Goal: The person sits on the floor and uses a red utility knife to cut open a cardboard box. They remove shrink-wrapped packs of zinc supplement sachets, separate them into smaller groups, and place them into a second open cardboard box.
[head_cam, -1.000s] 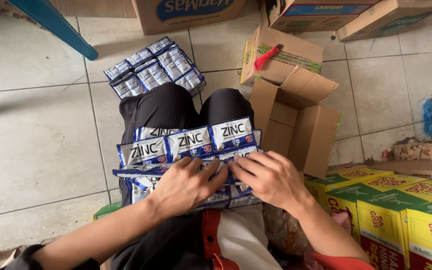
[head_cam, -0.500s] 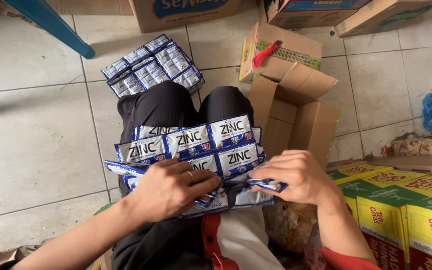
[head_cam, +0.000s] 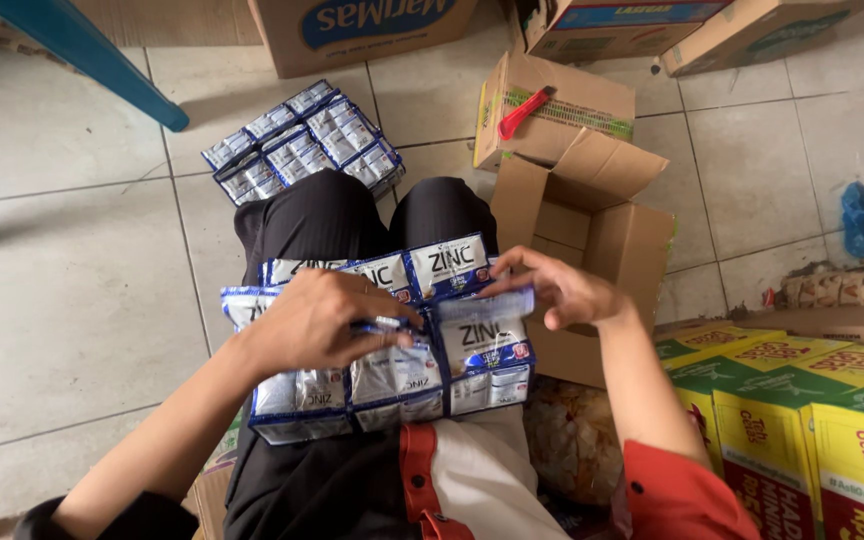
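Observation:
A strip of blue and white sachets [head_cam: 392, 380] lies folded in layers across my lap. My left hand [head_cam: 322, 320] presses down on the middle of the strip, fingers curled over its fold. My right hand [head_cam: 557, 290] pinches the top right edge of the strip at the right side of my lap. A further row of sachets [head_cam: 382, 270] shows beyond my hands, over my black trouser knees [head_cam: 352, 210].
A folded pile of the same sachets [head_cam: 302, 140] lies on the tiled floor ahead. An open brown carton [head_cam: 592, 230] stands to the right, a smaller box with a red cutter [head_cam: 524, 110] behind it. Green and yellow cartons [head_cam: 802, 400] sit at lower right, a blue leg [head_cam: 82, 50] at upper left.
Both hands were flat on the strip; they lifted and folded a row of sachets over, so more rows now face me. My right hand shifted right to the strip's edge.

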Demonstrator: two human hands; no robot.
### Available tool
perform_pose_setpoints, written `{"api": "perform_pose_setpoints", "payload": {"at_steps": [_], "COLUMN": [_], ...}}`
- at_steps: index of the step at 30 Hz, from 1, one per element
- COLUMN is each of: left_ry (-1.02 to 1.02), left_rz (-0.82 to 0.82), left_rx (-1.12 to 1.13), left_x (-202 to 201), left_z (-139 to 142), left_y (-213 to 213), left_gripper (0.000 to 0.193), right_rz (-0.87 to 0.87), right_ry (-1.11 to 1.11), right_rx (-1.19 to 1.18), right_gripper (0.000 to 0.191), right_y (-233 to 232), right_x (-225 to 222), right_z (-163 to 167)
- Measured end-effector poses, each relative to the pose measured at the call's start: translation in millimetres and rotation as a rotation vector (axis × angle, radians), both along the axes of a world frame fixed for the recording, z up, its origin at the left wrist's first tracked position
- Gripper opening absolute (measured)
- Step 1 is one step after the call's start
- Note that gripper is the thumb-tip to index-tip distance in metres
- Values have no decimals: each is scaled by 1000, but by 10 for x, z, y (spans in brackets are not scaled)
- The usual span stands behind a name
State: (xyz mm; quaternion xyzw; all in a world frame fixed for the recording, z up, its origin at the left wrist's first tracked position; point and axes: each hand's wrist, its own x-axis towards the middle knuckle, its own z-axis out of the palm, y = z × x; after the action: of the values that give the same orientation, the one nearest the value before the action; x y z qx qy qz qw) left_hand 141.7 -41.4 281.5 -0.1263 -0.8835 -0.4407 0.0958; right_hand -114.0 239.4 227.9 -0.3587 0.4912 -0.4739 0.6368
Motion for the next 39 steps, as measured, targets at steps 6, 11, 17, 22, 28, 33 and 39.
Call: {"api": "perform_pose_setpoints", "payload": {"at_steps": [6, 11, 17, 22, 28, 33, 39], "left_ry": [-196, -232, 21, 279, 412, 382, 361], "left_rz": [204, 502, 679, 582, 581, 602, 588], "left_rx": [-121, -368, -365, -252, -188, -249, -247], "left_x": [-107, -194, -102, 136, 268, 282, 283], "left_z": [-62, -102, -156, -195, -249, -239, -238], "left_y": [-37, 322, 594, 490, 425, 428, 403], "left_gripper": [29, 29, 15, 19, 22, 22, 20], "right_rz": [-360, -549, -615, -745, -718, -578, -672], "right_ry": [-70, 174, 847, 623, 312, 756, 728], "right_rx": [153, 248, 130, 150, 4, 17, 258], "right_gripper": [98, 76, 69, 69, 89, 94, 73], "right_y": [321, 320, 175, 194, 236, 142, 20], "right_x": [430, 867, 1376, 1637, 1645, 1942, 2106], "right_z": [-89, 195, 319, 307, 294, 468, 594]}}
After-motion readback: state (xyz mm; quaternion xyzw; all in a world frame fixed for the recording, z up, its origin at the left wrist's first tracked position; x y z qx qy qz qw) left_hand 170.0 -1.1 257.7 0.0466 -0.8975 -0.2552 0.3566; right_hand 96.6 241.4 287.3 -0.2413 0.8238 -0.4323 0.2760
